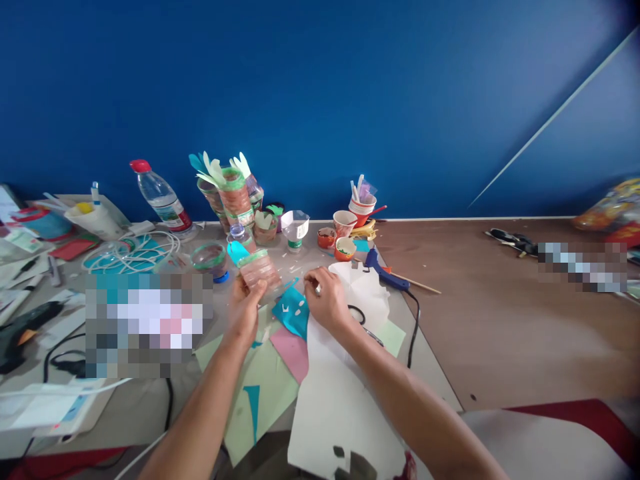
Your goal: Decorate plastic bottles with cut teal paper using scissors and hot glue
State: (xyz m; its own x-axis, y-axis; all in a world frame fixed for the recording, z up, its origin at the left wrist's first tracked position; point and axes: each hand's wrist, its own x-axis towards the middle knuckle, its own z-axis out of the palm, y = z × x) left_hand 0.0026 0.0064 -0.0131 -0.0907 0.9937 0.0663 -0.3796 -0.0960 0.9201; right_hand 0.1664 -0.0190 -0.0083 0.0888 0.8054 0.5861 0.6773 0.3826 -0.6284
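Note:
My left hand point(246, 303) is wrapped round a clear plastic cup point(259, 270) with brown banding and a green rim. The cup is tilted, and a bright blue paper leaf point(237, 252) stands at its rim. To its right, my right hand point(325, 299) has its fingers pinched together over the table; whatever is between the fingertips is too small to name. Below and between the hands lies a blue paper scrap point(293, 310) with cut holes and white bits on it. Pink paper point(291, 353) and pale green paper point(265, 387) lie under it, beside a large white sheet point(345, 400).
A blue glue gun point(385, 272) and a wooden stick point(425, 287) lie to the right. Behind stand decorated cups point(235, 197), a cut bottle piece point(295, 233), paper cups point(345, 223) and a water bottle point(161, 199). Coiled white cable point(133, 250) lies left.

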